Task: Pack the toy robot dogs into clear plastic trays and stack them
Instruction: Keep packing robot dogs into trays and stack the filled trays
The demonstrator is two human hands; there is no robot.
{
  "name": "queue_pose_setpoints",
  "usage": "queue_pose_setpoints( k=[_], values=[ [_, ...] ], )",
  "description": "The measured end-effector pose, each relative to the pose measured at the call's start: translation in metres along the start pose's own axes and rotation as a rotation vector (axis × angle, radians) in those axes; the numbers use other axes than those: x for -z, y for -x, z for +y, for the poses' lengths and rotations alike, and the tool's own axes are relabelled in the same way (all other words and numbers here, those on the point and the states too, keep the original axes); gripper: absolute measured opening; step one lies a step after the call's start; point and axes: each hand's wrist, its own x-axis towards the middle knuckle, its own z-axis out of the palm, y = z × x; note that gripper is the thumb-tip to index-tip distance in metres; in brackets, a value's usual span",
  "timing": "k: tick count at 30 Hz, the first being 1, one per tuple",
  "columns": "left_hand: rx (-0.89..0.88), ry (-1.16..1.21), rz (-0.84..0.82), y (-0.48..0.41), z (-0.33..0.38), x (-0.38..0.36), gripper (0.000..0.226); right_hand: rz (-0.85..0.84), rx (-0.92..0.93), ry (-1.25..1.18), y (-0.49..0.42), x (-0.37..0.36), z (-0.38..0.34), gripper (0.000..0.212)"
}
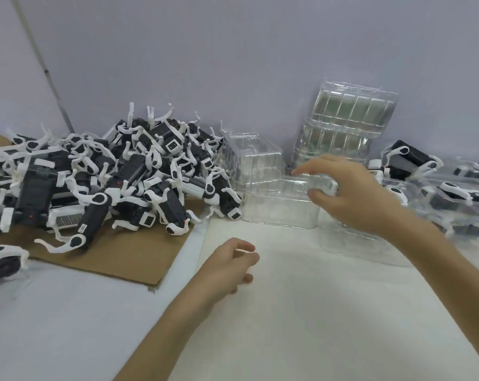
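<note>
A big heap of black-and-white toy robot dogs (pixel 117 171) lies on a cardboard sheet at the left. An empty clear plastic tray (pixel 277 204) stands at the centre back. My right hand (pixel 351 193) grips this tray at its top right edge, fingers over the rim and thumb on the front wall. My left hand (pixel 230 265) hovers low over the white surface in front of the tray, fingers loosely curled and holding nothing. Packed trays with dogs inside (pixel 452 185) lie at the right.
A tall stack of empty clear trays (pixel 345 122) leans against the grey wall behind my right hand. Another empty tray (pixel 249 158) stands next to the heap. One more clear tray (pixel 354 243) lies under my right forearm. The cardboard sheet (pixel 128 257) reaches the table's middle.
</note>
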Motion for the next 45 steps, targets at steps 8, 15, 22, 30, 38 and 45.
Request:
queue_pose_setpoints(
  k=[8, 15, 22, 30, 38, 45],
  values=[
    [-0.257, -0.106, 0.394, -0.04, -0.033, 0.029, 0.029, 0.052, -0.042, 0.074, -0.1, -0.065, -0.012, 0.048],
    [-0.376, -0.257, 0.336, -0.046, -0.049, 0.026, 0.033, -0.142, -0.168, 0.29, -0.164, -0.111, 0.009, 0.043],
    [-0.361, -0.233, 0.295, -0.044, -0.049, 0.027, 0.027, 0.24, -0.227, -0.099, -0.145, -0.095, -0.005, 0.04],
    [-0.472, 0.443, 0.151, -0.019, -0.002, 0.045, 0.03, 0.244, 0.022, -0.489, -0.019, -0.059, -0.049, 0.022],
    [-0.53, 0.569, -0.045, 0.009, 0.011, 0.02, 0.027, 0.101, -0.011, -0.703, 0.068, -0.069, -0.039, 0.026],
    [-0.479, 0.639, -0.051, 0.015, -0.008, -0.001, 0.022, 0.105, -0.165, -0.816, 0.085, -0.081, -0.047, 0.024]
  ],
)
